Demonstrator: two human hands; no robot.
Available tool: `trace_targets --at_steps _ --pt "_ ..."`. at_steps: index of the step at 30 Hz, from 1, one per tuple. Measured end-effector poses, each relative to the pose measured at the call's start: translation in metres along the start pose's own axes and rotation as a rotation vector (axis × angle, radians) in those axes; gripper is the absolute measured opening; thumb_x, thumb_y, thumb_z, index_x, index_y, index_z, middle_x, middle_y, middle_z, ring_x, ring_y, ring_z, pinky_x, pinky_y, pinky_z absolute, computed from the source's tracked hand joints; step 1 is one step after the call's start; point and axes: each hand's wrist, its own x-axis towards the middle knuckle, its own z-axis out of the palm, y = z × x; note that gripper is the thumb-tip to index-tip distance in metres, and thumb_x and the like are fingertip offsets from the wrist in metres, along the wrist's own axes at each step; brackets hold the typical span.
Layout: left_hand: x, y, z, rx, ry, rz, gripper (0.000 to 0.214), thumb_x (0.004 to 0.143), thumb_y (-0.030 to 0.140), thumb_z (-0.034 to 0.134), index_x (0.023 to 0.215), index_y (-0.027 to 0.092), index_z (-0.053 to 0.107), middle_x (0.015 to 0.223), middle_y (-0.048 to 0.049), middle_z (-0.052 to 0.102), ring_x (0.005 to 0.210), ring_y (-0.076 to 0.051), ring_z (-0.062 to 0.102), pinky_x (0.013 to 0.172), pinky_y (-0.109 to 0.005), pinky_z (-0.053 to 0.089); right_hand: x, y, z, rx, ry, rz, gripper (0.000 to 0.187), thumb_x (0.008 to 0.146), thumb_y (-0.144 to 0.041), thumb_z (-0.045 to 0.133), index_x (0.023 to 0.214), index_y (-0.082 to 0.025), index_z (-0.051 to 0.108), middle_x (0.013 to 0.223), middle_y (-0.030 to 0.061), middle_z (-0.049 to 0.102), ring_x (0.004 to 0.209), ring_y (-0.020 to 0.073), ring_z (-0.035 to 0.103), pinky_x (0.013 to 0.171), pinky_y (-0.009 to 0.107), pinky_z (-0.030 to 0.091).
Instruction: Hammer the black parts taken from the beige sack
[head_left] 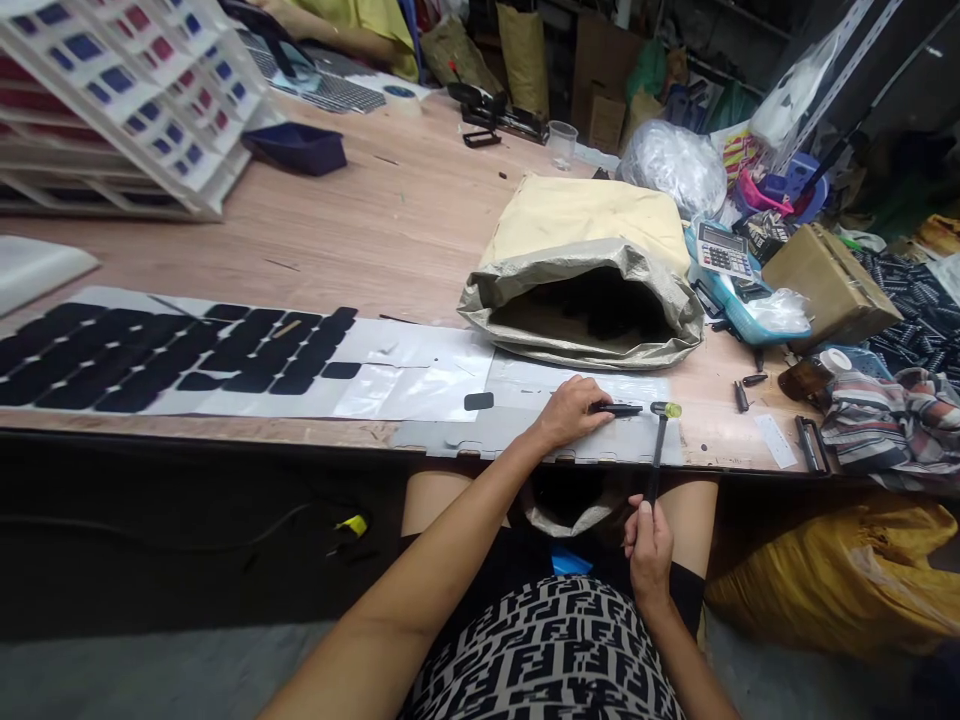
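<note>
My left hand [571, 410] rests on a grey sheet [450, 436] at the table's near edge, fingers pinched on a small black strip [616, 408] lying flat there. My right hand [649, 545] is below the table edge, closed round the black handle of a small hammer [657, 455] whose yellow-capped head sits just right of the strip. A loose black oval piece [478, 401] lies to the left of my left hand. An open grey sack [585, 310] with dark pieces inside lies just behind my hands.
A long white sheet [390, 375] covered with rows of black pieces stretches to the left. White racks [135, 100] of coloured samples stand at the back left. A calculator [721, 250], cardboard box [829, 285], bags and cloth crowd the right. Another person sits at the far side.
</note>
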Motion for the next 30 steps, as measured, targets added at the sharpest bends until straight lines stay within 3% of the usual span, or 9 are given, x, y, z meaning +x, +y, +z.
trace_targets --at_steps 8,24,30 --pt "0.000 0.004 -0.004 -0.016 -0.010 -0.005 0.012 0.084 0.028 0.071 0.095 0.023 0.074 0.088 -0.0042 0.064 0.091 -0.023 0.054 0.083 -0.036 0.044 -0.009 -0.008 -0.001 -0.113 -0.087 -0.075 0.045 0.098 -0.060 0.044 0.106 -0.020 0.062 0.060 -0.0060 0.043 0.049 0.0101 0.040 0.046 0.022 0.035" --pt "0.002 0.004 -0.004 -0.023 -0.017 -0.034 0.014 0.083 0.028 0.072 0.096 0.024 0.075 0.089 -0.0036 0.065 0.092 -0.023 0.054 0.084 -0.036 0.044 -0.012 -0.019 0.005 -0.197 -0.202 -0.058 0.046 0.098 -0.060 0.044 0.106 -0.018 0.064 0.062 -0.0052 0.041 0.053 0.0106 0.039 0.047 0.023 0.033" --pt "0.002 0.002 -0.003 -0.022 -0.015 -0.029 0.014 0.082 0.029 0.073 0.095 0.023 0.075 0.091 -0.0037 0.066 0.092 -0.022 0.055 0.084 -0.035 0.044 -0.009 -0.013 0.005 -0.094 -0.095 -0.021 0.050 0.097 -0.064 0.043 0.105 -0.018 0.062 0.060 -0.0064 0.041 0.049 0.0097 0.038 0.046 0.023 0.033"
